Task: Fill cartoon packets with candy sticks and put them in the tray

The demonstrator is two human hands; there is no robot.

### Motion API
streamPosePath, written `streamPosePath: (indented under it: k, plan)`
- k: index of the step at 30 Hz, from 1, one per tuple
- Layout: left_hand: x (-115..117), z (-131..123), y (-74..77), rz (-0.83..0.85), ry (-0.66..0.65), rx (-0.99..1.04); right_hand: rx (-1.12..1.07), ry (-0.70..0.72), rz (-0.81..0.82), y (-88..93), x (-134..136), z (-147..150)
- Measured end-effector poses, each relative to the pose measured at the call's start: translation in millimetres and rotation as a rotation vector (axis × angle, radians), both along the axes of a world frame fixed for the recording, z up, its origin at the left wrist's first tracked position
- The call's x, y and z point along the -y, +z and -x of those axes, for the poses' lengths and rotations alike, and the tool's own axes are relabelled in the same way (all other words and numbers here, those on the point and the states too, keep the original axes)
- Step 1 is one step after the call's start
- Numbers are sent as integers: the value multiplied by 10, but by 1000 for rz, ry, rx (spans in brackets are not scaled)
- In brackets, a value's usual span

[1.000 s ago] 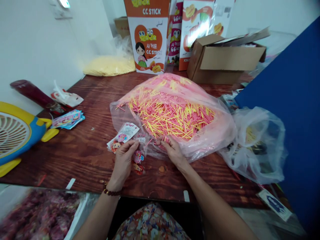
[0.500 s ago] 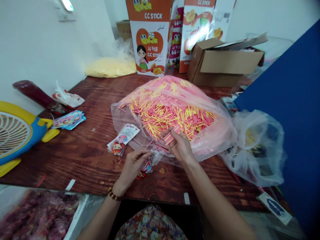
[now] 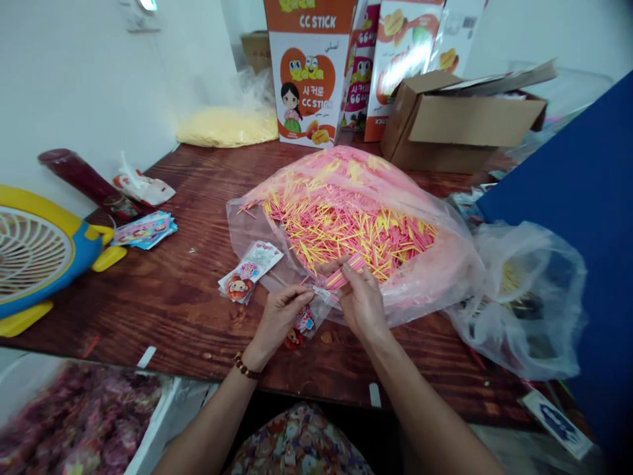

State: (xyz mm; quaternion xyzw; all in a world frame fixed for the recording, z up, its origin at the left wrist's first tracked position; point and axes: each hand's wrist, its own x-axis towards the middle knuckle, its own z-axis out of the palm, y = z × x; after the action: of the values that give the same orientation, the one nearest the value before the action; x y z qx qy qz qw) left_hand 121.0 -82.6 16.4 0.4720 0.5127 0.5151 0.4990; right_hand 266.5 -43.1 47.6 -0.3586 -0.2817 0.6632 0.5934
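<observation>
A big clear plastic bag [image 3: 445, 264] full of pink and yellow sticks [image 3: 346, 224] lies open on the brown wooden table [image 3: 188, 297]. My right hand [image 3: 363, 300] pinches a small bundle of pink sticks [image 3: 345, 274] at the bag's near edge. My left hand [image 3: 279, 315] is closed on a small printed packet [image 3: 302, 324], right beside the bundle. Another printed packet [image 3: 250, 270] lies flat on the table just left of my left hand.
A yellow and blue fan [image 3: 34, 251] sits at the left edge. More packets [image 3: 146, 229] lie near it. Orange CC Stick boxes [image 3: 309, 66] and an open cardboard box [image 3: 459, 122] stand at the back. A second clear bag [image 3: 529, 297] and a blue board [image 3: 583, 218] are at the right.
My right hand lifted a bundle of pink sticks out of the bag and brought it toward my left hand, which shifted right with its packet. The camera view drifted slightly.
</observation>
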Motion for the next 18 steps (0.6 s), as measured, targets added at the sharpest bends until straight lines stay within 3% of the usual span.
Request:
streamPosePath:
  k: [6, 13, 18]
  plan:
    - [-84, -60, 21, 24, -40, 131, 296, 174, -178, -12, -5, -93]
    - [-183, -88, -17, 53, -70, 271, 405, 254, -229, 245, -170, -173]
    - [-251, -90, 63, -30, -54, 287, 590, 275, -310, 408, -229, -156]
